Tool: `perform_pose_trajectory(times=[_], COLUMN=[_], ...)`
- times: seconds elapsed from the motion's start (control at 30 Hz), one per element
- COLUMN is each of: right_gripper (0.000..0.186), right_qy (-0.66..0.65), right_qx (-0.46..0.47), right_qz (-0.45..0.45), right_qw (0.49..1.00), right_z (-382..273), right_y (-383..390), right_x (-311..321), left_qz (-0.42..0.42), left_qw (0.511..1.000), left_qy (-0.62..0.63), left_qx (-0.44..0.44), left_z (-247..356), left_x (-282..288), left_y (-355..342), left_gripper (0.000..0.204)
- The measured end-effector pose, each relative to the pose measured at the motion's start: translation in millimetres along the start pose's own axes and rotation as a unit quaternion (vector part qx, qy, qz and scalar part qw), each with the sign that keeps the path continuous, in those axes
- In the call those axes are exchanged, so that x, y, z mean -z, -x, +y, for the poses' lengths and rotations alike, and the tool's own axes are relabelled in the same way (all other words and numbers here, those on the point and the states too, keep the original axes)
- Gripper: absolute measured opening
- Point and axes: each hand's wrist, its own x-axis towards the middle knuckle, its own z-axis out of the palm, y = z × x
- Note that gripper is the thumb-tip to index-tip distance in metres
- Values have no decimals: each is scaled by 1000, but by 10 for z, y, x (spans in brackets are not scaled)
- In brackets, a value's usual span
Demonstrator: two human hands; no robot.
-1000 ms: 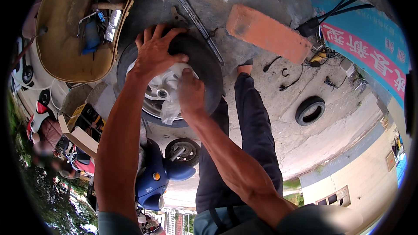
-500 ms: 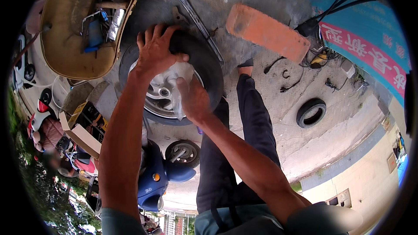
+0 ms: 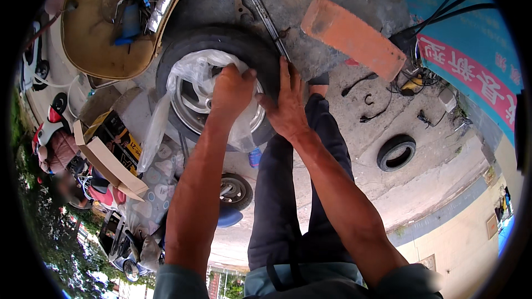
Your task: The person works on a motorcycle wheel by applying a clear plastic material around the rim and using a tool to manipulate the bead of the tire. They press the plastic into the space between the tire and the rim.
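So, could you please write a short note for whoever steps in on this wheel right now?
Left hand: fingers closed on the clear plastic bag over the wheel's silver rim.
Right hand: flat, fingers spread on the black tyre at its right sidewall.
The wheel lies flat on the concrete, in front of the knees. A long metal bar lies just beyond it, beside an orange brick.
Done: tyre sits around the rim.
Left: the bag still partly covers the rim.
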Motion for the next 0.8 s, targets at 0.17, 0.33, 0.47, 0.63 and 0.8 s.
perform_pose_trajectory(times=[0.17, 0.33, 0.47, 0.63, 0.8], right_gripper=[108, 100, 93, 95, 93], right_qy=[17, 87, 146, 163, 184], right_qx=[9, 47, 48, 67, 114], right_qz=[-34, 64, 93, 72, -3], right_qw=[999, 993, 984, 982, 976], right_z=[-37, -297, -277, -235, -270], right_y=[-118, -203, -513, -687, -816], right_x=[9, -142, -242, -328, -350], left_qz=[-34, -52, -71, 2, 4], left_qw=[943, 939, 950, 971, 914], left_qy=[-233, 305, 262, 215, 372], left_qx=[-235, 148, 151, 101, 160], left_z=[-478, -46, -59, -192, -398], left_x=[133, 360, 300, 308, 329], left_y=[-133, 232, 59, 13, 52], left_gripper=[27, 43, 50, 49, 27])
